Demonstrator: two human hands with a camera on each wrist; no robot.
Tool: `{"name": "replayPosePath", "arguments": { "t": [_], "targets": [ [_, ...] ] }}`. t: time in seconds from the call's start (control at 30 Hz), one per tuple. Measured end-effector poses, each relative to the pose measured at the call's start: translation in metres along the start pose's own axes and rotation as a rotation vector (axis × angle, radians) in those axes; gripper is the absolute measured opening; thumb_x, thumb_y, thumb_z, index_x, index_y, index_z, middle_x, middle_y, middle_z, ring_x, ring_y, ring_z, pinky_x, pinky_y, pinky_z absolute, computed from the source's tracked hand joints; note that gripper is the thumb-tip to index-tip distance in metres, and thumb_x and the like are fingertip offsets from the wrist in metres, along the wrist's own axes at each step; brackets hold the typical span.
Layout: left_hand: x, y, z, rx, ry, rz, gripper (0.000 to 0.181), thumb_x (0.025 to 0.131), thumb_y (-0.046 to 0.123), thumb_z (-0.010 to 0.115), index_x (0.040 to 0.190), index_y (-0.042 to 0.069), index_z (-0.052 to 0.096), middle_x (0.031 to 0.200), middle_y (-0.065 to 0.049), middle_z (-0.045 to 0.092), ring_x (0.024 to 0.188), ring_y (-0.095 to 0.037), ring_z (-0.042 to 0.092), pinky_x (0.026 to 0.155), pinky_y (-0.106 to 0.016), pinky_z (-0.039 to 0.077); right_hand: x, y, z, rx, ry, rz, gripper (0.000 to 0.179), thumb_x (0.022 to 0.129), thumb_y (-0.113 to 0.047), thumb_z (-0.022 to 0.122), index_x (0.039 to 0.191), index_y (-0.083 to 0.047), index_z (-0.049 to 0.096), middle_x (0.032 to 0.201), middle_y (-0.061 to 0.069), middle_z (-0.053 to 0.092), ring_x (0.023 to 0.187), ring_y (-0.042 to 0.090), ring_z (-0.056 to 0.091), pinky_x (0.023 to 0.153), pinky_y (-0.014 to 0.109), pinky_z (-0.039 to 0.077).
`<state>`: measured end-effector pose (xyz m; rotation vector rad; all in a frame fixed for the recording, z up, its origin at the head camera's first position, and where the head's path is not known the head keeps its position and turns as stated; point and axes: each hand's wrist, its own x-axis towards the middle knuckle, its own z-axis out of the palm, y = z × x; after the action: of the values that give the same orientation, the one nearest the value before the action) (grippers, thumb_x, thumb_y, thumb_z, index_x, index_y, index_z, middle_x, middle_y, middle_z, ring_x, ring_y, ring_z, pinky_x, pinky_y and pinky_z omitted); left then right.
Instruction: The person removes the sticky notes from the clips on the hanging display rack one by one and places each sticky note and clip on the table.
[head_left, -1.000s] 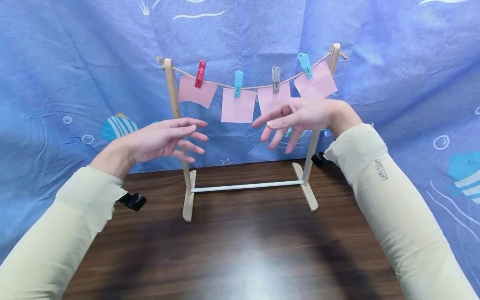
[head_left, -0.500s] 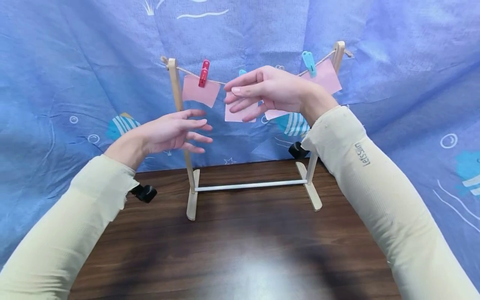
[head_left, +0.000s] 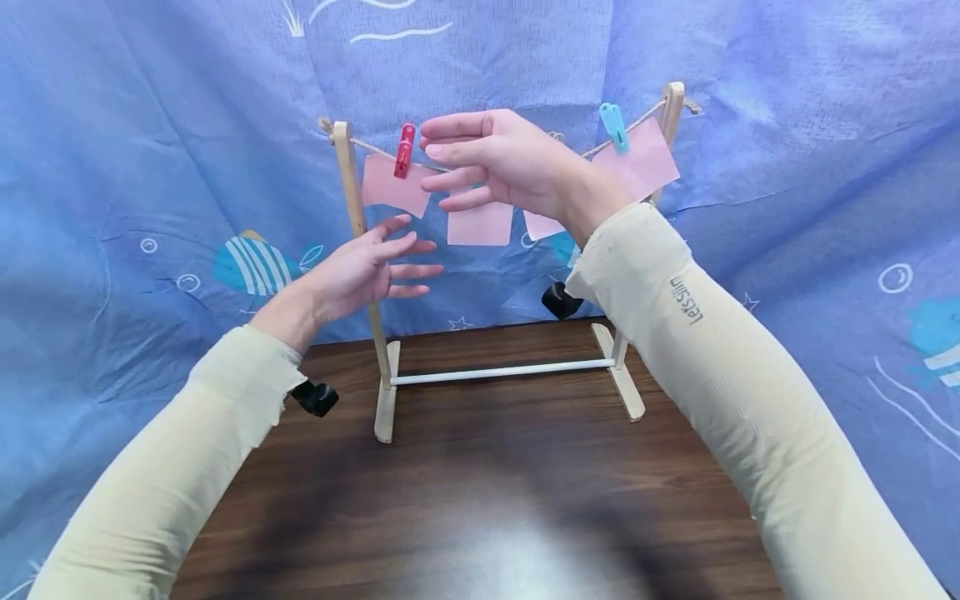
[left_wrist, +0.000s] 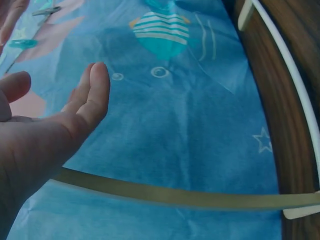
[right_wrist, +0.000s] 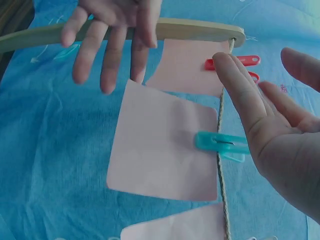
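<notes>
Right hand (head_left: 501,162) spread, fingers straight, before teal clip (right_wrist: 220,144) on string (head_left: 375,148); left hand (head_left: 367,268) spread beside wooden post (head_left: 351,187), holding nothing

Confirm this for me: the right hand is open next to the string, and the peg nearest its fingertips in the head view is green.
Not quite. The right hand is open next to the string, but the peg nearest its fingertips is red, not green, as the head view shows. It clips a pink paper square to the string.
</notes>
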<state>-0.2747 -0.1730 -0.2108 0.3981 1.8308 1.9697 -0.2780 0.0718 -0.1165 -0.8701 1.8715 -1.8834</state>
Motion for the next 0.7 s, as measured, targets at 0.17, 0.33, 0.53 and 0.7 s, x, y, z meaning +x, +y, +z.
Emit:
{"name": "replayPosePath", "arguments": {
  "t": [0.17,0.33,0.53,0.7],
  "targets": [
    [0.000,-0.009,-0.003,-0.027,-0.014,0.044,0.072,0.107,0.028,0.052,0.161,0.030,0.004,0.155,-0.011,0.039,0.139,-0.035,0.047,0.115,-0.053,0.037,0.004,0.003,0.004,0.040,0.003,-0.001,0.058,0.102,-0.006,0.060,0.155,-0.007,0.039,0.153,0.008,0.047,0.124,0.031,0.061,0.100,0.047,0.053],
    [0.002,-0.009,-0.003,-0.033,-0.028,0.112,0.076,0.107,0.027,0.053,0.160,0.030,0.000,0.158,-0.010,0.037,0.141,-0.031,0.044,0.116,-0.051,0.036,0.009,0.004,0.010,0.051,0.017,-0.015,0.065,0.100,-0.006,0.062,0.158,-0.008,0.032,0.154,0.008,0.045,0.122,0.033,0.062,0.099,0.046,0.054],
    [0.003,-0.009,-0.002,-0.011,-0.060,0.146,0.077,0.107,0.024,0.052,0.160,0.031,-0.002,0.161,-0.010,0.031,0.146,-0.030,0.037,0.118,-0.052,0.032,0.014,0.006,0.017,0.109,0.066,0.010,0.078,0.099,-0.007,0.065,0.162,-0.016,0.021,0.160,0.002,0.034,0.117,0.037,0.064,0.095,0.047,0.056],
    [0.001,-0.010,-0.005,0.018,-0.081,0.182,0.064,0.108,0.021,0.050,0.155,0.030,0.010,0.160,-0.011,0.032,0.146,-0.031,0.037,0.119,-0.054,0.030,0.016,0.006,0.019,0.155,0.099,0.033,0.077,0.098,-0.007,0.066,0.161,-0.020,0.024,0.155,0.003,0.040,0.114,0.038,0.066,0.093,0.047,0.057]
  ]
}}
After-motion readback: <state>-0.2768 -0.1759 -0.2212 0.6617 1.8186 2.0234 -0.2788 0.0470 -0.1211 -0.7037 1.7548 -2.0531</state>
